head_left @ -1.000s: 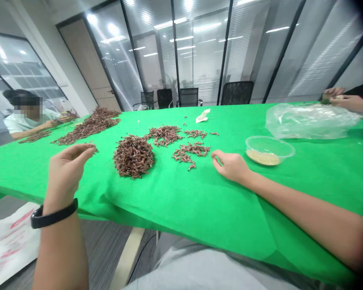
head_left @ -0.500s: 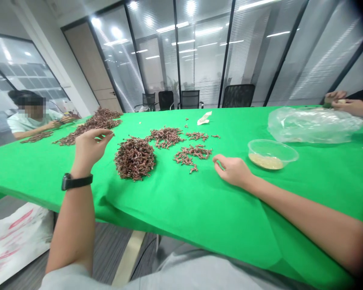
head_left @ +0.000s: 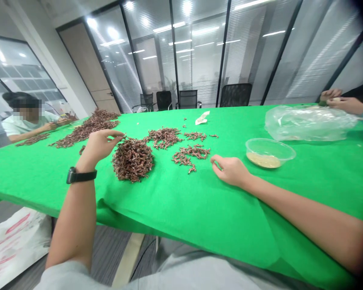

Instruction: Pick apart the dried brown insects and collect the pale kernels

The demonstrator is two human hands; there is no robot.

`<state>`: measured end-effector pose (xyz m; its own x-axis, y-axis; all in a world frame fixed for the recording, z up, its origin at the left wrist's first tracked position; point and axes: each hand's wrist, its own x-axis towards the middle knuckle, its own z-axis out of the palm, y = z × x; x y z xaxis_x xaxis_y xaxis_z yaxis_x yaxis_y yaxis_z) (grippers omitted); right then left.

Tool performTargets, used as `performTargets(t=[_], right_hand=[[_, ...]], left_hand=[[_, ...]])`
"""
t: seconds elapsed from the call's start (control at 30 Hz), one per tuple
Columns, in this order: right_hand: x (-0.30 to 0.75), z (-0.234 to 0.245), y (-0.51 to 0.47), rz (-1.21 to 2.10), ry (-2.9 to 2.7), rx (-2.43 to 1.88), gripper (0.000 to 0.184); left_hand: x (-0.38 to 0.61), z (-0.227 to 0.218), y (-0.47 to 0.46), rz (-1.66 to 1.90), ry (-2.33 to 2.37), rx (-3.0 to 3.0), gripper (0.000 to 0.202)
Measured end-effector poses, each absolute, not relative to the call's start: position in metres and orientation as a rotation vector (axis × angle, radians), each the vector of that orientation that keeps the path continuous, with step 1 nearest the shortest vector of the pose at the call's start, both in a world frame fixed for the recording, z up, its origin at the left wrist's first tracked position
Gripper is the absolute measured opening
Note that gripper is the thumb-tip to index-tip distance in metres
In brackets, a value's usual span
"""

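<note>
Green-covered worktop bears a rounded heap of brown pieces. At this heap's far left edge, the left hand pinches its fingertips close; whether they grip a piece is unclear. Well right of the heap, the right hand lies loosely curled, perhaps empty; I cannot tell.
</note>
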<state>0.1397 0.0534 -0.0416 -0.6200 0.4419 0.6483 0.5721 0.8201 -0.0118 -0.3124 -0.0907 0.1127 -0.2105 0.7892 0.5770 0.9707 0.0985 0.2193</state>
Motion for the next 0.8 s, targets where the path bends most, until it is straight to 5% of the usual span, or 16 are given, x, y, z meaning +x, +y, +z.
performTargets(t=[0.53,0.8], right_hand=[[0.139,-0.039,0.051,-0.193,-2.379,-0.800,0.027],[0.137,-0.036,0.050,-0.152,-2.374,-0.835,0.030]], left_hand=[[-0.328,0.105,-0.092,-0.890,-2.093,-1.733,0.031],[-0.254,0.112,-0.096,-1.143,-1.781,-1.607,0.028]])
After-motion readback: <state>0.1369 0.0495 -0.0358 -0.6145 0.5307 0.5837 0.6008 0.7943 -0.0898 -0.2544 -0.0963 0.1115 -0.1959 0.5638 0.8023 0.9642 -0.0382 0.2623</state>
